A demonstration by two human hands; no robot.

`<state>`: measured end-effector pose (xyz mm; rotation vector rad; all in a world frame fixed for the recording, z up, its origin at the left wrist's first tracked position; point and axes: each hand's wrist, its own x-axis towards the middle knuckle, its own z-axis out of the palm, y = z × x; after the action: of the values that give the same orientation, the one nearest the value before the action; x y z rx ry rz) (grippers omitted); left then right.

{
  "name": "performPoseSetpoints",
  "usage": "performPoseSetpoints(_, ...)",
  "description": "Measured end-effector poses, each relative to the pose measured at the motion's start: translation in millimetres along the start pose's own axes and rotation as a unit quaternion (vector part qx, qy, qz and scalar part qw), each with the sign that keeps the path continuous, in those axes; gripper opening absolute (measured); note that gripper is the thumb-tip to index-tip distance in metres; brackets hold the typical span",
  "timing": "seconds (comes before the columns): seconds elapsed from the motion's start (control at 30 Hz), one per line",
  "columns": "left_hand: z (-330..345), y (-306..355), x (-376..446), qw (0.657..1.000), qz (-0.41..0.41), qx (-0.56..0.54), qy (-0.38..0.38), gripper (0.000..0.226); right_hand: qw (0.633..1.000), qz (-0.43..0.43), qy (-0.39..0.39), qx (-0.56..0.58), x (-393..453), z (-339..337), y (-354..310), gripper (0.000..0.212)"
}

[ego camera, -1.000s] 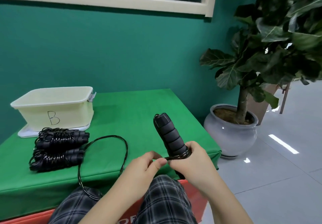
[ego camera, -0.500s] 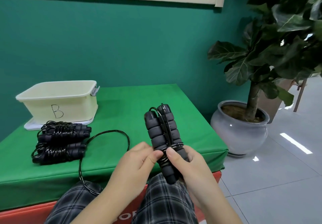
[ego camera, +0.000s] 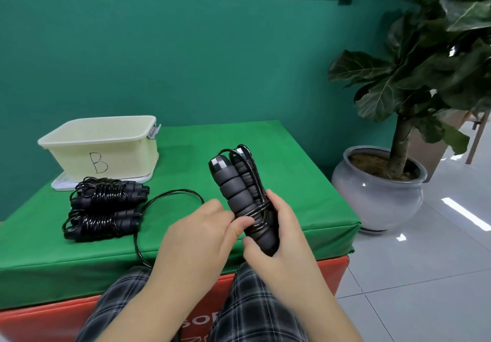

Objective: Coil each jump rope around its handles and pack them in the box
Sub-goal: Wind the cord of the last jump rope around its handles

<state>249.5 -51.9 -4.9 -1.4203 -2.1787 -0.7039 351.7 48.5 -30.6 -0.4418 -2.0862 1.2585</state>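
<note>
My right hand (ego camera: pixel 276 238) grips the lower end of two black foam jump-rope handles (ego camera: pixel 233 185), held side by side and pointing up and away. A few turns of black rope wrap the handles near my fingers. My left hand (ego camera: pixel 204 230) pinches the rope against the handles with thumb and fingers. The loose rope (ego camera: pixel 170 195) loops over the green table and hangs down toward my lap. Two coiled jump ropes (ego camera: pixel 106 208) lie on the table at the left. Behind them stands the pale yellow box (ego camera: pixel 119 155) marked B, open on top.
The green padded table (ego camera: pixel 292 182) sits on an orange base. A white lid (ego camera: pixel 61 183) lies under the box. A large potted plant (ego camera: pixel 380 187) stands on the tiled floor at the right. The teal wall is close behind the table.
The handles turned so both now show side by side, and they have shifted slightly. More rope turns lie around their lower part. The camera view moved a little to the right.
</note>
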Motion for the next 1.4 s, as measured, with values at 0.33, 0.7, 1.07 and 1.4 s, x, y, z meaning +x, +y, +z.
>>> performPoseSetpoints(0.33, 8.4, -13.3, -2.7, 0.969, 0.000, -0.232, -0.084, 0.025, 0.998, 0.013, 0.059, -0.027, 2.5, -3.0, 2.8, 0.061)
performPoseSetpoints(0.7, 13.2, -12.6, 0.2, 0.900, -0.107, -0.416, -0.076, 0.027, 0.990, 0.064, 0.077, 0.103, -2.8, -3.6, -8.0, 0.045)
performPoseSetpoints(1.07, 19.9, -10.7, -0.6, 0.803, -0.213, -0.545, -0.108, 0.028, 0.988, 0.031, 0.064, 0.137, -6.5, -2.4, -10.7, 0.035)
performPoseSetpoints(1.4, 19.2, -3.7, -0.6, 0.877, -0.239, -0.412, -0.057, 0.038, 0.991, -0.042, 0.108, 0.063, -0.9, 0.8, -4.2, 0.030)
